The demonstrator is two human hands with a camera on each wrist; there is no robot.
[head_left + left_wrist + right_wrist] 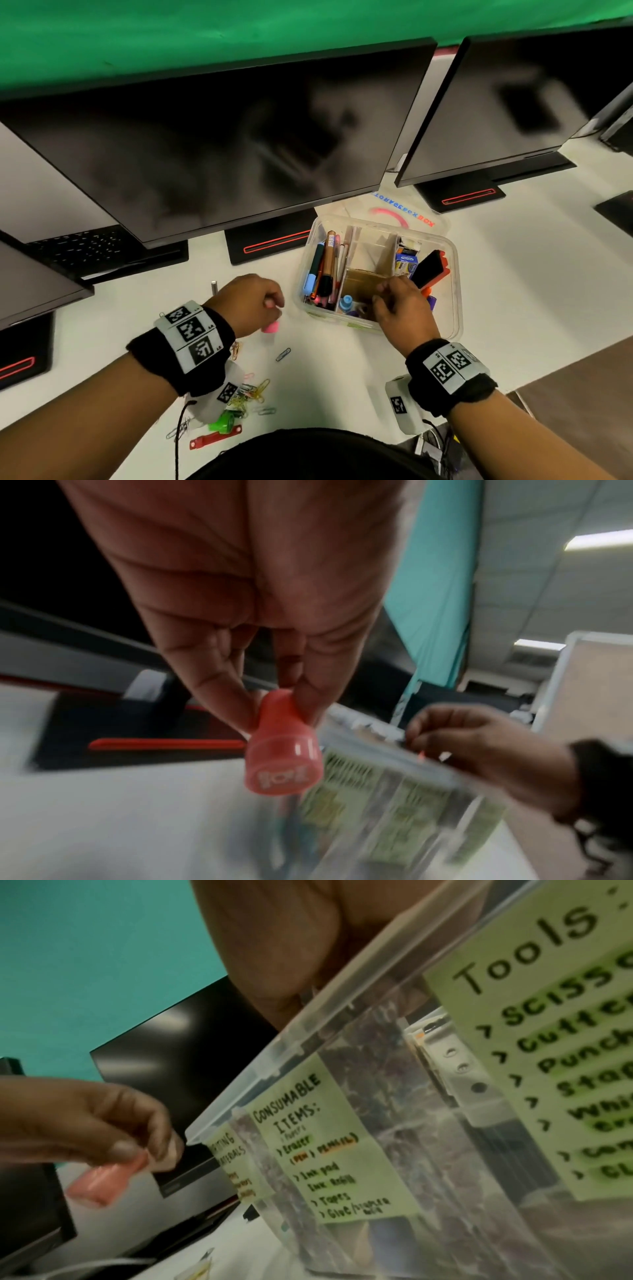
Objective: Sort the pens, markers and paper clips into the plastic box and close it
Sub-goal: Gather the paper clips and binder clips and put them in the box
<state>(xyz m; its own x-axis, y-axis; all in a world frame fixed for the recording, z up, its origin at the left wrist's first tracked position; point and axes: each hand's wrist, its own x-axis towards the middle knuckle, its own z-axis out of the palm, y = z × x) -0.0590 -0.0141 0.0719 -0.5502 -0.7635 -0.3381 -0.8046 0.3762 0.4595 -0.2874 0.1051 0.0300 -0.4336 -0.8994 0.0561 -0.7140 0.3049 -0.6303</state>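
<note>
Left hand (247,301): I see its fingers (219,685) pinching a pink cap (282,746), just left of the box (454,274).
Right hand (402,308): over the box's near wall; grip I cannot tell.
Pens (325,270): in the box's left compartment.
Clips (251,390): loose on the counter (342,370), beneath my left wrist.
Right wrist view only: box labels (329,1150) readable.

Two dark monitors (219,144) stand before a green backdrop (205,31); keyboard (85,246) at left.

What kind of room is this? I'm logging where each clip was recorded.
Probably an office or computer lab: a row of dark monitors on a white desk, ceiling-tile lighting, and a labelled plastic box of stationery.
</note>
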